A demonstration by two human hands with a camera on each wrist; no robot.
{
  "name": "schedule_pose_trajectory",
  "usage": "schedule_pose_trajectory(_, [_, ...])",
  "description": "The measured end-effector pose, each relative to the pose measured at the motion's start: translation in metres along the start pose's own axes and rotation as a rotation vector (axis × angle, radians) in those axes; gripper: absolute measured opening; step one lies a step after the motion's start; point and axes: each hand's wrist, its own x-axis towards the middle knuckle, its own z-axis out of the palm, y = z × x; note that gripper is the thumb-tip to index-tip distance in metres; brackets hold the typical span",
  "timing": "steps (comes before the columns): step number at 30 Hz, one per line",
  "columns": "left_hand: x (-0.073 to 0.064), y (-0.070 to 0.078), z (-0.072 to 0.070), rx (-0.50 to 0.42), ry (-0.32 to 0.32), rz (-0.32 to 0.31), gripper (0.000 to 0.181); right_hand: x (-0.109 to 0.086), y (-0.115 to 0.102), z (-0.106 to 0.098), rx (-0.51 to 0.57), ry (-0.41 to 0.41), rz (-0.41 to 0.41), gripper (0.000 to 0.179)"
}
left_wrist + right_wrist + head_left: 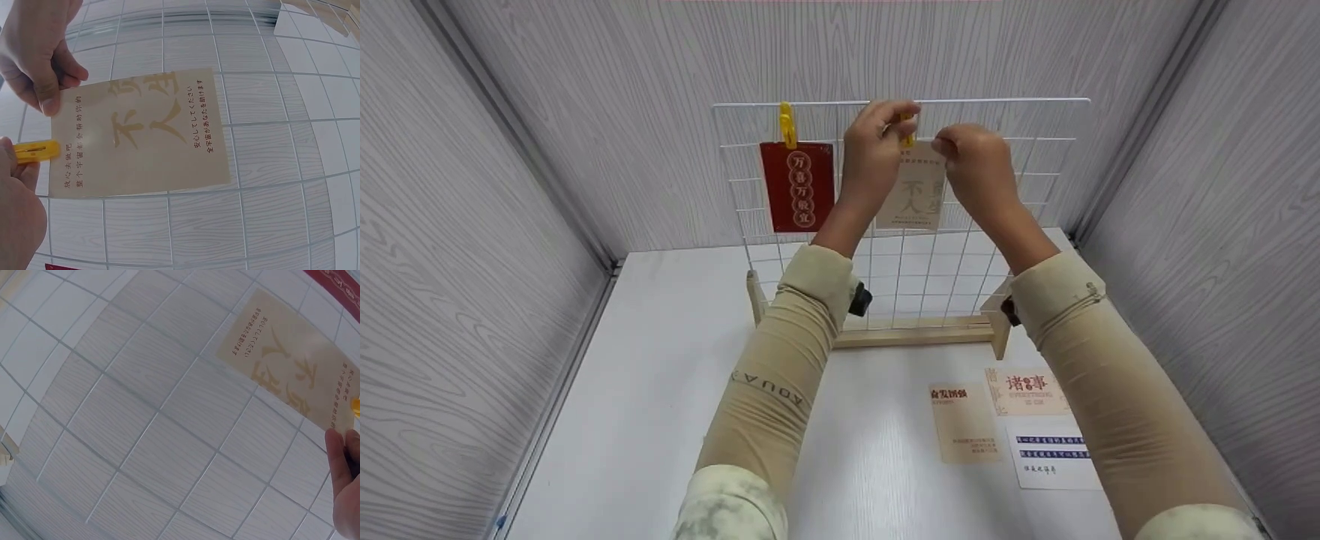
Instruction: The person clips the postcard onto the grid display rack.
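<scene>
A beige card (140,135) with pale gold characters hangs against the white wire grid (900,277). My left hand (877,146) pinches a yellow clip (36,151) at the middle of the card's top edge. At the card's upper right corner, my right hand (979,161) pinches the card between thumb and fingers, as the left wrist view shows. To the left on the grid, a red card (801,187) hangs from another yellow clip (787,126).
The grid stands in a wooden base (915,337) on the white table. Lying in front at the right are a tan card (966,424), a pinkish card (1027,394) and a white card with blue bands (1054,472). Grey wood-patterned panels (495,300) enclose the table.
</scene>
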Motion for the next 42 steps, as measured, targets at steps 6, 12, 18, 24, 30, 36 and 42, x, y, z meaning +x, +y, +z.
schedule_pose_trajectory(6, [-0.001, 0.002, -0.001, -0.037, -0.002, -0.025, 0.021, 0.000, -0.002, 0.003, -0.005, 0.006, 0.013, 0.021])
schedule_pose_trajectory(12, [-0.001, 0.005, -0.002, -0.078, -0.013, -0.063, 0.025, -0.001, -0.002, 0.003, -0.008, 0.017, 0.027, 0.022])
schedule_pose_trajectory(18, [0.001, 0.007, -0.004, -0.096, -0.034, -0.114, 0.029, -0.002, -0.001, 0.005, -0.017, 0.027, 0.038, 0.023])
schedule_pose_trajectory(24, [0.001, 0.009, -0.006, -0.120, -0.029, -0.153, 0.029, -0.003, -0.002, 0.006, -0.043, 0.053, 0.014, 0.024])
schedule_pose_trajectory(30, [0.001, 0.010, -0.005, -0.104, -0.018, -0.176, 0.030, -0.003, -0.002, 0.010, -0.019, 0.082, 0.018, 0.022])
schedule_pose_trajectory(36, [-0.001, 0.010, -0.005, -0.125, -0.019, -0.169, 0.031, -0.004, -0.001, 0.013, -0.001, 0.100, 0.026, 0.023])
schedule_pose_trajectory(42, [-0.001, 0.011, -0.005, -0.147, -0.037, -0.162, 0.031, -0.005, 0.000, 0.013, 0.000, 0.104, 0.032, 0.023])
